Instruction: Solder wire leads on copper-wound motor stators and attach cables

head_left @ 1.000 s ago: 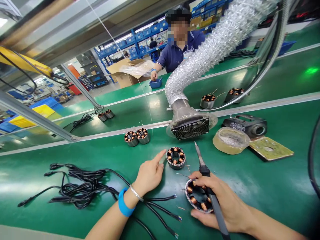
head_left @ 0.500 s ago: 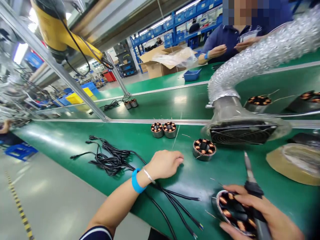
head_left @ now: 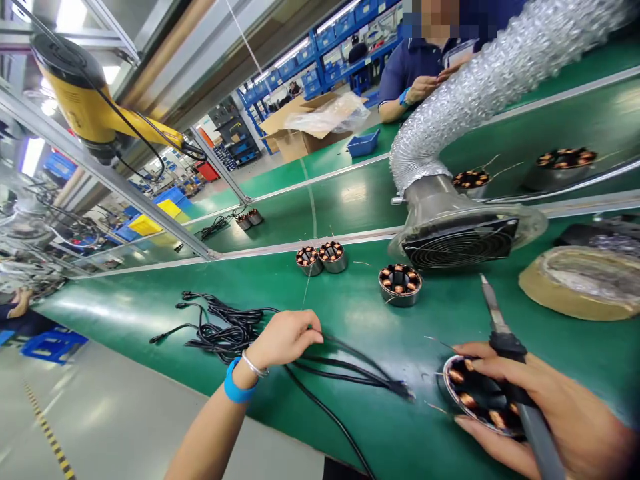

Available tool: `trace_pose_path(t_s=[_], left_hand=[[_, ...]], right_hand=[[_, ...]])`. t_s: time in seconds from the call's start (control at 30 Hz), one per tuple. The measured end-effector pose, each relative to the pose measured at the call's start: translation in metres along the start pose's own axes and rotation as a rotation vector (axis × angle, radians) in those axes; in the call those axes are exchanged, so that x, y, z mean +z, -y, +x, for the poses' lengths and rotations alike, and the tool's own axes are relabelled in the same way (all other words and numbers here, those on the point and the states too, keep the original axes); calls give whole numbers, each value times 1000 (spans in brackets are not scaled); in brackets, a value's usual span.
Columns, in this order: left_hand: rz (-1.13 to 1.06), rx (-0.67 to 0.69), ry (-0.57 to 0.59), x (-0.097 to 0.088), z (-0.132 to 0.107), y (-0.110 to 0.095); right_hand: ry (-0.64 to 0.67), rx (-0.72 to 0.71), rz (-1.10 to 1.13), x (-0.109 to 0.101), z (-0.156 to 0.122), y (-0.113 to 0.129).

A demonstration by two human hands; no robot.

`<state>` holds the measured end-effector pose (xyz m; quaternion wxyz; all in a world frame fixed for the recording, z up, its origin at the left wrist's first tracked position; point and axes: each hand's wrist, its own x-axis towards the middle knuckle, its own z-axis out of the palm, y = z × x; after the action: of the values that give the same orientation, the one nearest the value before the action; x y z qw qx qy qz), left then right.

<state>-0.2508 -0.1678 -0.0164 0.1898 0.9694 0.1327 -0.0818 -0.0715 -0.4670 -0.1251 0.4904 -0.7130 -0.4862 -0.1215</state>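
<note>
My left hand (head_left: 286, 338), with a blue wristband, is closed on black cables (head_left: 350, 367) that lie on the green belt (head_left: 150, 313) near its front edge. My right hand (head_left: 530, 407) holds a motor stator (head_left: 475, 397) with copper windings and, together with it, a soldering iron (head_left: 500, 327) whose tip points up and away. A second stator (head_left: 399, 284) stands on the belt just beyond, between my two hands.
A tangle of black cables (head_left: 220, 327) lies to the left. Two more stators (head_left: 320, 258) stand by the rail. A fume extractor fan (head_left: 460, 243) on a silver hose, a tape roll (head_left: 580, 283) and a co-worker (head_left: 425, 73) opposite fill the far right.
My left hand drew back from beside the middle stator toward the belt's front edge and closed on the black cables. The view swung left. My right hand kept its hold.
</note>
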Motion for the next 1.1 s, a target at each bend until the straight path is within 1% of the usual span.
trace_pose_path(t_s=[0.07, 0.1, 0.17, 0.23, 0.33, 0.4, 0.43, 0.5, 0.57, 0.6, 0.67, 0.7, 0.77, 0.83, 0.87, 0.9, 0.97, 1.0, 1.03, 1.07, 1.1], left_hand=[[-101, -33, -162, -6, 2, -6], [-151, -32, -222, -7, 2, -10], [-214, 10, -270, -5, 3, -18], [-229, 59, -254, 3, 5, -27], [-188, 93, -214, 20, 9, -35], [-151, 98, -203, 30, 13, -35], [-135, 97, -202, 33, 14, -34], [-113, 103, -177, 34, 17, -32], [-117, 120, -144, 27, 19, -34], [-132, 136, -140, 23, 19, -39], [-173, 194, -174, 13, 22, -53], [-190, 249, -200, 9, 24, -62], [-210, 413, -212, 5, 30, -82], [-258, 550, -151, 4, 36, -97], [-323, 575, -88, 6, 39, -102], [-421, 556, -15, 9, 42, -106], [-648, 430, 122, 16, 44, -107], [-735, 361, 165, 20, 45, -106], [-789, 308, 179, 24, 46, -105], [-811, 282, 168, 28, 46, -104], [-811, 282, 149, 32, 47, -103]], right_hand=[[86, -93, 17, -5, 3, -5], [106, -138, 15, -8, 5, -7], [109, -180, 3, -14, 10, -8], [109, -151, 52, -20, 15, -4], [41, -8, 193, -24, 22, 10], [-31, 118, 287, -23, 25, 20], [-36, 164, 340, -21, 26, 23], [-14, 210, 416, -18, 29, 29], [-14, 188, 427, -15, 34, 35], [-34, 158, 411, -15, 37, 38], [-83, 61, 379, -14, 48, 46], [-103, 6, 370, -13, 54, 50], [-139, -87, 368, -11, 67, 58], [-172, -139, 398, -8, 77, 65], [-183, -149, 425, -7, 80, 67], [-187, -152, 454, -6, 81, 68], [-180, -130, 488, -4, 79, 67], [-172, -108, 481, -3, 77, 66], [-160, -79, 459, -2, 74, 64], [-154, -50, 431, -1, 71, 62], [-153, -25, 406, 0, 68, 60]])
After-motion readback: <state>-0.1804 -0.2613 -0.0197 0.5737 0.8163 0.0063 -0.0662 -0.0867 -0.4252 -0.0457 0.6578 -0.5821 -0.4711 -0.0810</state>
